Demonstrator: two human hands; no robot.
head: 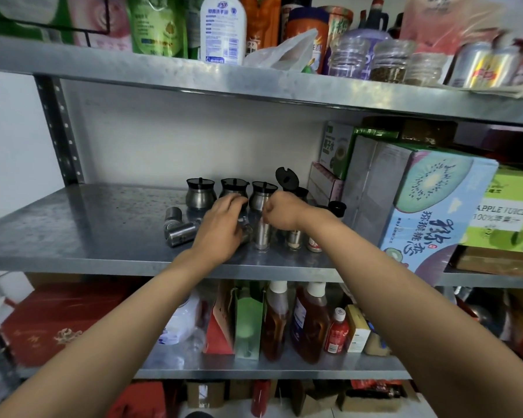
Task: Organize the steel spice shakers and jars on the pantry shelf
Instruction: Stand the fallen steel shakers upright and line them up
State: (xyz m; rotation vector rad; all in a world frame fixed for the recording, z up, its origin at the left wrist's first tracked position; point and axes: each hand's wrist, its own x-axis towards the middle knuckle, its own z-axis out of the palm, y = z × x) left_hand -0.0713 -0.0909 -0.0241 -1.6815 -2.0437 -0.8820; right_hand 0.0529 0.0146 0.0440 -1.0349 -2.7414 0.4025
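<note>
On the middle steel shelf (82, 224) stands a back row of round steel jars with black lids: one (200, 194) at the left, a second (234, 188), a third (261, 196). A fourth jar's black lid (286, 178) stands flipped up. Two steel shakers (180, 232) lie on their sides at the left. My left hand (221, 226) reaches over a small shaker in front of the jars, which it mostly hides. My right hand (284, 212) grips the top of an upright steel shaker (261, 236). Two more small shakers (295, 238) stand under my right wrist.
A kiwi drink carton (429, 203) and an apple juice box (504, 212) fill the shelf's right side, close to the shakers. Bottles and glass jars (390, 60) crowd the upper shelf. Sauce bottles (310, 321) and boxes stand on the lower shelf.
</note>
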